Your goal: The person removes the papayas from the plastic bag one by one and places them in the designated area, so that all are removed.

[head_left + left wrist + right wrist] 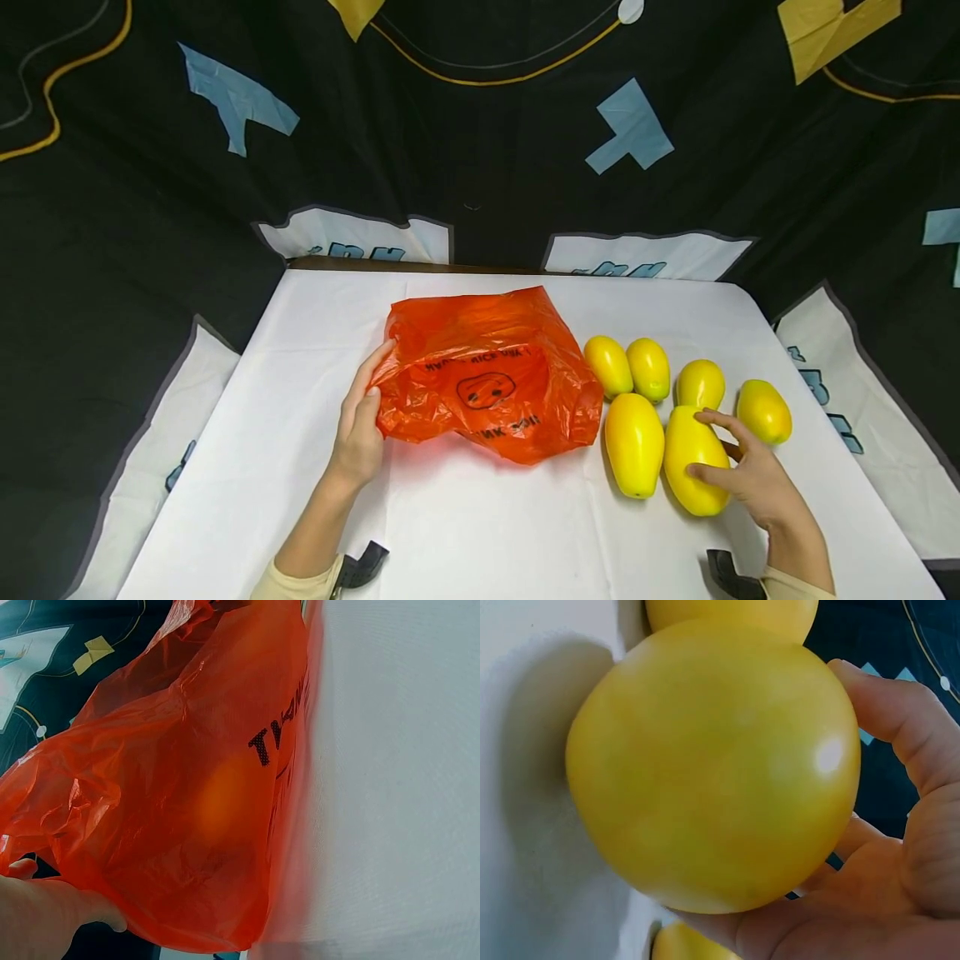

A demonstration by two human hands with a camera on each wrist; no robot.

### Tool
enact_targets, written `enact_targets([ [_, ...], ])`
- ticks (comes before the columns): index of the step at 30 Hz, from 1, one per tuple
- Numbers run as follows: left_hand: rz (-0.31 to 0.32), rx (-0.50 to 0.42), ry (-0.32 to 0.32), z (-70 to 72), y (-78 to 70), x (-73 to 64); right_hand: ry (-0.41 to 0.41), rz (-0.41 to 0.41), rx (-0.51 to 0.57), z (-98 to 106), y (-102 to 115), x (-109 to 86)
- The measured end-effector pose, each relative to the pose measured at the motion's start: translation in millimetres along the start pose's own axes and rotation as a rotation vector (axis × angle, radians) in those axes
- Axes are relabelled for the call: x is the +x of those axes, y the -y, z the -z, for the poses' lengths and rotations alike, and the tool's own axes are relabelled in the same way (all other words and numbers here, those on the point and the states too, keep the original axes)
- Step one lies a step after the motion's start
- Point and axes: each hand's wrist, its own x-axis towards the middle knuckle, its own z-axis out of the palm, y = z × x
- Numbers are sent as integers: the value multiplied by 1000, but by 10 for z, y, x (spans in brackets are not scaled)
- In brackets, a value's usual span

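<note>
A red-orange plastic bag (487, 387) with black print lies on the white table, and my left hand (362, 425) grips its left edge. In the left wrist view a yellowish patch shows through the bag (187, 795); I cannot tell what it is. My right hand (757, 475) holds a large, smooth yellow papaya (693, 462) with thumb and fingers on either side. In the right wrist view the papaya (712, 765) fills the middle, with the thumb at its right. Beside it lies another large papaya (634, 446), just right of the bag.
Smaller yellow mangoes lie behind the papayas: a pair (608, 367) near the bag, one (701, 384) behind the held papaya, and one (764, 412) right of my hand. The white table (495, 533) meets a black cloth backdrop (480, 167) at its far edge.
</note>
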Motion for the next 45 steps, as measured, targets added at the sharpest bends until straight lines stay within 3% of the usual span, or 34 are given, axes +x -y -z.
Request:
enact_targets([
  [13,-22,-17,7,-5,7,-6,12,75,-60,50,135,-37],
  [20,-22,-39,7,-6,13,-11,-77,77,-100,128,392,-181],
  [30,-25,-15,-3,-2,15,12,-289,332,-78,320,895,-362],
  [35,-32,-27,-6,-4,28,9,-382,380,-41,303,1093,-381],
  [45,-41,-58,1,-13,35,11,-382,493,57,270,1353,-400],
])
